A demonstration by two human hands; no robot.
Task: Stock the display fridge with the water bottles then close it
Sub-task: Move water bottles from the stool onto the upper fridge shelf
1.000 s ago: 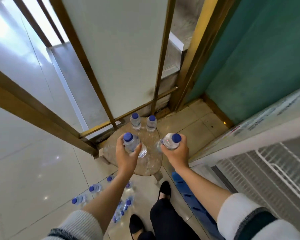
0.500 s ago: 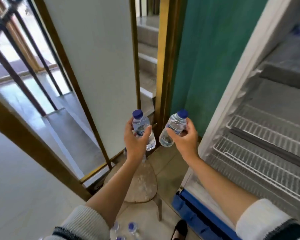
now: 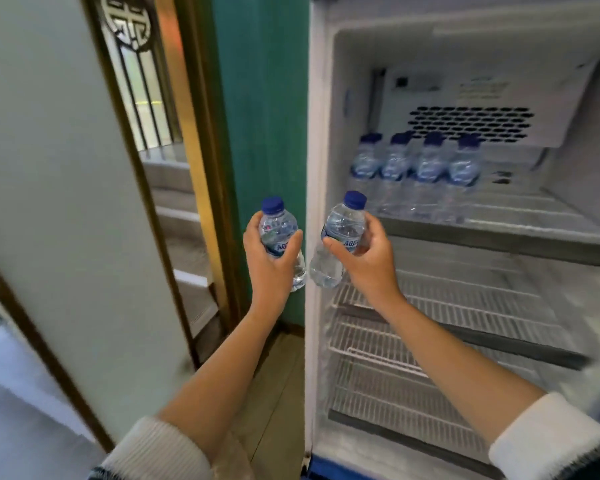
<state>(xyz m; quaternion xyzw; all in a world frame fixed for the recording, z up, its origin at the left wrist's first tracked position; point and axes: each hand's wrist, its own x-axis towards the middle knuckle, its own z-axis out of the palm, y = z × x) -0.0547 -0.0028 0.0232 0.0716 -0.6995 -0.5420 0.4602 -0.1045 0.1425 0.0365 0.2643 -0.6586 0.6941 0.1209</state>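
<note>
Nearest the camera, two bare forearms reach forward and up out of pale ribbed sleeves. The left hand (image 3: 272, 263) wraps its fingers and thumb around a small blue-capped water bottle (image 3: 280, 237), held nearly upright, cap up. It sits in front of the teal wall (image 3: 260, 116), just outside the left edge of the fridge. The right hand (image 3: 366, 258) pinches a second water bottle (image 3: 340, 237) around its label between thumb and fingers. This one leans, with its cap tipped up and to the right towards the opening and its base pointing down-left, close beside the other bottle's base.

The display fridge (image 3: 317, 133) stands open ahead and to the right of both hands. Its lower wire shelves (image 3: 447, 313) lie below and beyond the right wrist and carry nothing that can be seen. Farther in and higher, the top shelf (image 3: 534, 216) holds a row of four bottles (image 3: 416, 168) standing upright along its left and middle, under the vented panel (image 3: 471, 123); the stretch of shelf to their right shows bare.

The right hand is clearly nearer, already over the cabinet's threshold, so its bottle probably goes in first, moving up and to the right and being stood straight. The left bottle has to cross the fridge's side wall first. The fridge door is out of view.
</note>
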